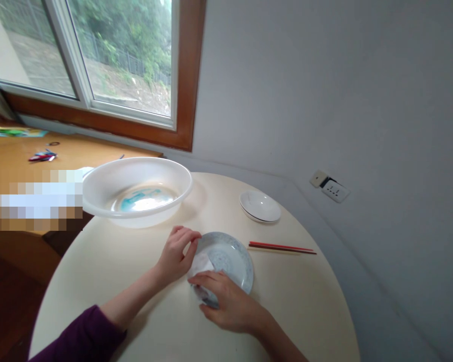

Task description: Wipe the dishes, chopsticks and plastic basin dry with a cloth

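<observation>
Left hand (180, 253) has its fingers on the upper left rim of a patterned plate (232, 259), thumb and fingertips close together. The right hand (228, 301) is curled over the plate's lower left edge, pressing a crumpled white tissue (202, 265) onto it, so that one's basically grasping tissue and rim together. Plate's on the round cream counter (166, 329). Just right of it there's a bunch of chopsticks (281, 247), red, dark and pale, lying side by side. Two small white dishes (260, 206) sit stacked behind those, and a big translucent basin (136, 193) is near the window side.
</observation>
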Action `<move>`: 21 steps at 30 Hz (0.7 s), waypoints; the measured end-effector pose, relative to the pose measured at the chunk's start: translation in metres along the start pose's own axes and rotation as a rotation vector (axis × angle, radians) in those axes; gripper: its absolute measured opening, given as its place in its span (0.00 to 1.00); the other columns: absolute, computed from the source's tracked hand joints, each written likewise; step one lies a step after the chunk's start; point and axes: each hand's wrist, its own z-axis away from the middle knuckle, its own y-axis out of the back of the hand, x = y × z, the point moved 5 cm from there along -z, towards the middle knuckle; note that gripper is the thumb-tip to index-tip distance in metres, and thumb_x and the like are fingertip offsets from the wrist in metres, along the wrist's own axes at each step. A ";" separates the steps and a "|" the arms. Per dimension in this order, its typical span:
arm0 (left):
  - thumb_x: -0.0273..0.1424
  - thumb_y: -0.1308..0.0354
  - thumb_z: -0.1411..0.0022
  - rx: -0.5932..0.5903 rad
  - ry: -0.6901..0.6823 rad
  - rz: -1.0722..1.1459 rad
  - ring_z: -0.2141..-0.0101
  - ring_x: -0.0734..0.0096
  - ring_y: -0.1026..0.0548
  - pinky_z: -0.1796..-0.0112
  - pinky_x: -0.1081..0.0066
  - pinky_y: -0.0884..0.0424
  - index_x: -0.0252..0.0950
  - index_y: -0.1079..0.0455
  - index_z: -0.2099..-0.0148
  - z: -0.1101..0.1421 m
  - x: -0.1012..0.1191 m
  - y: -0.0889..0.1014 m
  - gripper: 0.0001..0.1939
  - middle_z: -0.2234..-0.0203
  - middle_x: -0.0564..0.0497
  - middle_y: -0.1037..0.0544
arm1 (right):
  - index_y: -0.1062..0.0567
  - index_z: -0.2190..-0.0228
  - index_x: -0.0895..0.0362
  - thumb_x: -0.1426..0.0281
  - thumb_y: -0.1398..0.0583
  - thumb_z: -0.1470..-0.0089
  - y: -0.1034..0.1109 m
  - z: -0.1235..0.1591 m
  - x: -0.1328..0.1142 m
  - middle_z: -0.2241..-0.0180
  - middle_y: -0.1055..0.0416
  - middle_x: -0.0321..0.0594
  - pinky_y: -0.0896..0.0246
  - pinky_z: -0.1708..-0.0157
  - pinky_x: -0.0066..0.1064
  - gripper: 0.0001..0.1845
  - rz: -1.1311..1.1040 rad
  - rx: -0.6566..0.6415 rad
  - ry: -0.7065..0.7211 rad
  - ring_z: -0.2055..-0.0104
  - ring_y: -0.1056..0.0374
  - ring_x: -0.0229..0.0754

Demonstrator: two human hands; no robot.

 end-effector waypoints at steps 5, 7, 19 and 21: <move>0.29 0.62 0.40 -0.382 -0.206 0.029 0.77 0.68 0.30 0.69 0.68 0.36 0.38 0.34 0.64 0.011 0.026 -0.011 0.14 0.81 0.51 0.28 | 0.30 0.58 0.57 0.75 0.43 0.54 -0.001 -0.001 0.002 0.56 0.29 0.42 0.47 0.48 0.33 0.18 0.055 0.003 -0.017 0.52 0.36 0.43; 0.29 0.63 0.41 -0.427 -0.174 0.016 0.78 0.69 0.31 0.70 0.69 0.36 0.38 0.35 0.63 0.011 0.023 -0.014 0.14 0.82 0.52 0.29 | 0.31 0.58 0.57 0.75 0.43 0.53 -0.001 -0.001 0.002 0.56 0.29 0.42 0.46 0.49 0.34 0.17 0.075 0.004 -0.019 0.52 0.36 0.44; 0.30 0.62 0.40 -0.411 -0.127 -0.083 0.78 0.69 0.30 0.72 0.70 0.37 0.38 0.36 0.65 0.007 0.000 -0.022 0.13 0.82 0.52 0.29 | 0.34 0.53 0.55 0.74 0.44 0.53 -0.003 0.001 0.001 0.55 0.30 0.43 0.46 0.49 0.36 0.22 0.132 0.006 0.012 0.52 0.36 0.46; 0.30 0.62 0.39 -0.412 -0.127 -0.112 0.78 0.68 0.30 0.71 0.70 0.37 0.38 0.35 0.65 0.007 -0.001 -0.022 0.14 0.82 0.52 0.29 | 0.36 0.50 0.56 0.74 0.44 0.53 -0.003 0.001 0.001 0.54 0.30 0.43 0.46 0.48 0.36 0.25 0.141 0.019 0.026 0.51 0.36 0.46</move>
